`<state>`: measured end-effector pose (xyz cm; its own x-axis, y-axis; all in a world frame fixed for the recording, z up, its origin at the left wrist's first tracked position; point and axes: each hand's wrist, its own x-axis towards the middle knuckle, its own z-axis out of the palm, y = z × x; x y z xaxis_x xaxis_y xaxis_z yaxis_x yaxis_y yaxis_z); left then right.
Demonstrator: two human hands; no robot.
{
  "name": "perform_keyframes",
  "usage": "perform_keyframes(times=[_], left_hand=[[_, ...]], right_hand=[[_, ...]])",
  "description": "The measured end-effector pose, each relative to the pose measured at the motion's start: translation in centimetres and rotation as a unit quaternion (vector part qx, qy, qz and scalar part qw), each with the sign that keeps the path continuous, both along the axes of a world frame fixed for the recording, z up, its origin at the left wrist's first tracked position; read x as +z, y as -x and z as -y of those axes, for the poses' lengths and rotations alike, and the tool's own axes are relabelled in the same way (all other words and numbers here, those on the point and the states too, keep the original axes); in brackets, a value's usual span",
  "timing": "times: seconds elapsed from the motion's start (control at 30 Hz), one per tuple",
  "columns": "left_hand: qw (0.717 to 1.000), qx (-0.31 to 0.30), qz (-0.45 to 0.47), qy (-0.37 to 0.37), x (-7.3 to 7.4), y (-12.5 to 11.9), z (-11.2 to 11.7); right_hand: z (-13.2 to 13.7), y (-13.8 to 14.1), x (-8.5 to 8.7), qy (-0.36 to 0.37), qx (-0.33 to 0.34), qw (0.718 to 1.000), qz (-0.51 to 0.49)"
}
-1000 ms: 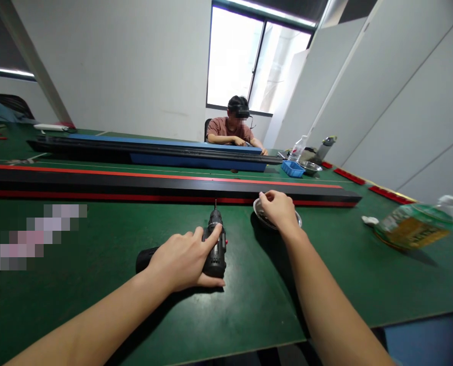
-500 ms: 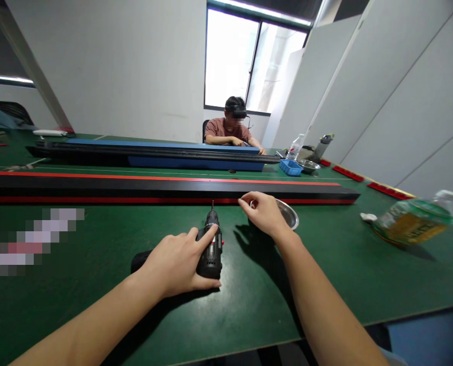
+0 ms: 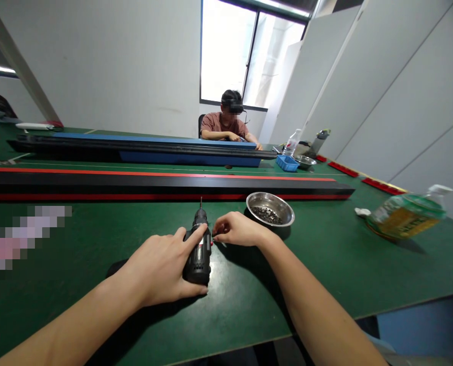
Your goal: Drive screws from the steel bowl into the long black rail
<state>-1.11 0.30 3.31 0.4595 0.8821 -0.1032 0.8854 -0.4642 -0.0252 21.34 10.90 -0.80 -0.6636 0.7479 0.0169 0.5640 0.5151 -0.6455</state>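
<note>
My left hand (image 3: 150,269) is wrapped round a black cordless drill (image 3: 199,262), which lies on its side on the green table with its bit pointing away from me. The index finger stretches along the drill's body. Close to the drill's right side, by its red button (image 3: 212,243), my right hand (image 3: 236,229) has thumb and fingers pinched together. Whatever they hold, if anything, is too small to make out. Just beyond that hand stands a round metal bowl (image 3: 251,216) with many small dark screws (image 3: 267,215) in it.
A long black bar with red edges (image 3: 154,187) lies across the table beyond the drill. Behind it are a blue-and-black bar (image 3: 188,156), a blue basket (image 3: 286,162) and a seated co-worker (image 3: 219,124). A large bottle (image 3: 409,216) lies at right.
My right hand has moved left and nearer to me, from in front of the bowl to the drill's side, so the bowl shows fully. My left hand keeps its hold on the drill.
</note>
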Motion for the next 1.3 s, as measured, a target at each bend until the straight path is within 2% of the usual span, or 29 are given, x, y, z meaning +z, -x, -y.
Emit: perform_keyframes(times=[0.33, 0.53, 0.67, 0.73, 0.87, 1.03, 1.3], left_hand=[[1.000, -0.003, -0.008, 0.007, 0.4, -0.4, 0.1], [1.000, -0.001, -0.001, -0.018, -0.8, -0.1, -0.1], [0.999, -0.010, 0.003, -0.030, -1.4, 0.1, -0.2], [0.999, -0.008, 0.002, -0.031, -1.4, 0.1, -0.2], [1.000, -0.004, 0.000, -0.027, -1.1, -0.1, -0.2], [0.999, -0.030, 0.006, -0.023, -1.1, -0.7, 0.4], [0.998, -0.052, 0.022, -0.030, -1.8, -1.2, 1.0]], right_hand=[[0.1, 0.2, 0.1, -0.004, 0.009, 1.000, 0.005], [0.4, 0.4, 0.2, -0.018, -0.001, 1.000, 0.014], [0.3, 0.5, -0.3, -0.011, -0.014, 1.000, 0.002], [-0.1, 0.7, -0.8, -0.021, -0.048, 0.998, -0.033], [-1.1, 1.4, -2.2, -0.055, -0.171, 0.977, -0.111], [-2.5, 1.9, -4.0, -0.041, -0.279, 0.946, -0.160], [-5.1, 3.1, -4.7, -0.010, -0.355, 0.910, -0.214]])
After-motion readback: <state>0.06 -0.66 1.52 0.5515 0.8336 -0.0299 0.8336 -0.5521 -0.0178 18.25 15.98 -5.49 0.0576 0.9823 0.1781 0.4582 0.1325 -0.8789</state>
